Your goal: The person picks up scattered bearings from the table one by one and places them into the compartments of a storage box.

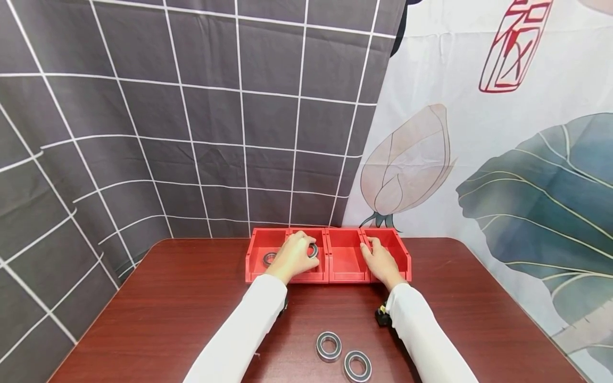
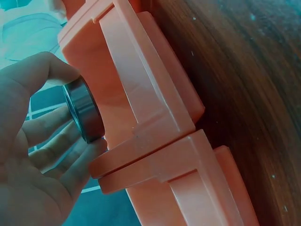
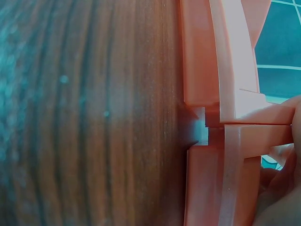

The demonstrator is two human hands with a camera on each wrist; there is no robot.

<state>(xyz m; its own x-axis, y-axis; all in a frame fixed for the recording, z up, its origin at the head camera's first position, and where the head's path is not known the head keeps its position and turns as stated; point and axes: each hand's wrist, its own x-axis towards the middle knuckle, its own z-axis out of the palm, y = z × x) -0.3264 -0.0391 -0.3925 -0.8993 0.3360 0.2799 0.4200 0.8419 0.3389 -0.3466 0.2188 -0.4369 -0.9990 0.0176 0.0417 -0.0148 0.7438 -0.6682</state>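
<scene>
My left hand (image 1: 291, 257) pinches a ring-shaped ball bearing (image 1: 313, 250) between thumb and fingers, over the second red bin (image 1: 311, 277) from the left. In the left wrist view, the bearing (image 2: 85, 110) is tilted on edge beside the bin's side wall. Another bearing (image 1: 269, 259) lies in the leftmost bin (image 1: 261, 240), partly behind the left hand. My right hand (image 1: 381, 263) grips the adjoining walls between the third bin (image 1: 344, 255) and the rightmost bin (image 1: 401, 255). Seen from the right wrist, its fingers (image 3: 281, 181) reach inside past the wall.
Two more bearings, one (image 1: 329, 347) slightly farther back than the other (image 1: 357, 366), lie on the brown wooden table (image 1: 201, 298) between the forearms. The red bins stand side by side at the table's back edge, before a grey checked cloth (image 1: 268, 122) and a printed hanging (image 1: 431, 64).
</scene>
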